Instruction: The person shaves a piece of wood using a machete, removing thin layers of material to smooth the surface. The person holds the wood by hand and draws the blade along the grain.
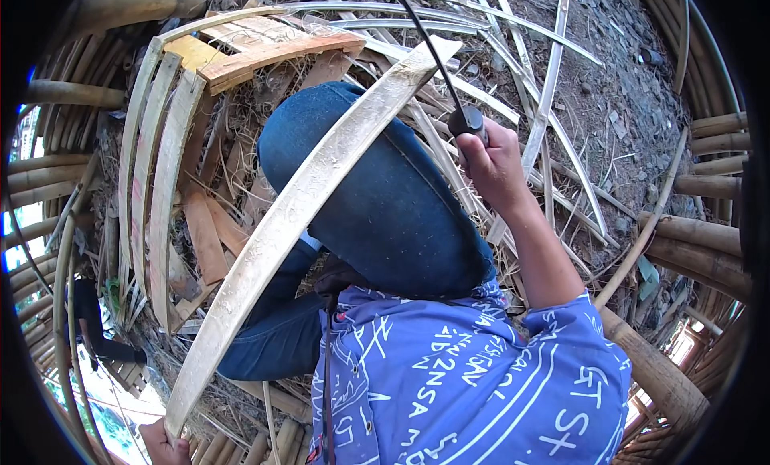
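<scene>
A long, pale split-bamboo strip [303, 194] slants over my bent knee [377, 200], its near end at the lower left and its far end at the upper middle. My left hand [164, 446] is closed around the near end, partly cut off by the picture's lower edge. In my right fist [496, 164] is the dark handle of a long knife [467, 122]. Its thin, dark blade points up and away, seen nearly edge-on, and passes by the strip's far end. Whether blade and strip touch, I cannot tell.
Several split strips [549, 88] lie crossed on the dirt ground beyond my knees. A wooden crate-like frame [277, 56] with curved-looking slats [172, 200] stands on the left, shavings around it. Bamboo pole walls [706, 184] rise on both sides, and a thick pole [658, 369] lies behind my right elbow.
</scene>
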The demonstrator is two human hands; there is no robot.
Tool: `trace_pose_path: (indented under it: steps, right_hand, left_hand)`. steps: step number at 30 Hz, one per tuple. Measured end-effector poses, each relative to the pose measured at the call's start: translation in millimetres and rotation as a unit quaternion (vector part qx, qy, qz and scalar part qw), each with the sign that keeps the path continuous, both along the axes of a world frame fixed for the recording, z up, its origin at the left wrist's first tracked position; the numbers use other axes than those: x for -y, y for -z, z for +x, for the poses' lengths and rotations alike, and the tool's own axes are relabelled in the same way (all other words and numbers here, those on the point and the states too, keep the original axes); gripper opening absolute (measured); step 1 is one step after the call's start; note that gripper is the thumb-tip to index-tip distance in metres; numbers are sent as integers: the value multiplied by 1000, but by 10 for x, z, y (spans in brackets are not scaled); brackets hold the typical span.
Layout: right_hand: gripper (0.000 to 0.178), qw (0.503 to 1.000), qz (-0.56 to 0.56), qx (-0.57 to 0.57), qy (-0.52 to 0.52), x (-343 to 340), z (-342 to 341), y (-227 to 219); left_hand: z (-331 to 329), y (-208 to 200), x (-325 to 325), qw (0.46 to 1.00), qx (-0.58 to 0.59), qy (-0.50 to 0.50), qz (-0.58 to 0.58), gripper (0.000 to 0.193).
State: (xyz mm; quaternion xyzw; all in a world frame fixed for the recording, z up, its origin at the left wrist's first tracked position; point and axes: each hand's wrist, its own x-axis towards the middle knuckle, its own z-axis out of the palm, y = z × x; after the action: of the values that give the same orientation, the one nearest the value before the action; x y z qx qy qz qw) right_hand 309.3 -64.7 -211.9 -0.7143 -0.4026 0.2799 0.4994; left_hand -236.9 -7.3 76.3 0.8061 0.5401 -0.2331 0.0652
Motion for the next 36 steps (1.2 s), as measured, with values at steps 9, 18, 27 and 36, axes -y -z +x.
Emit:
trace_pose_path:
  steps: [9, 18, 27, 36]
  right_hand:
    - [51, 999, 35, 4, 41, -80, 147, 217]
    - [52, 947, -70, -197, 243, 331, 452, 825]
    - [27, 973, -57, -150, 167, 198, 165, -289]
    - [14, 999, -34, -18, 16, 14, -14, -495]
  left_hand:
    - [-223, -11, -66, 986, -6, -127, -109, 20]
    - [-276, 33, 110, 990, 76, -109, -49, 53]
    - [258, -34, -45, 972, -23, 87, 218, 59]
    - [325, -22, -41, 933, -152, 140, 293, 67]
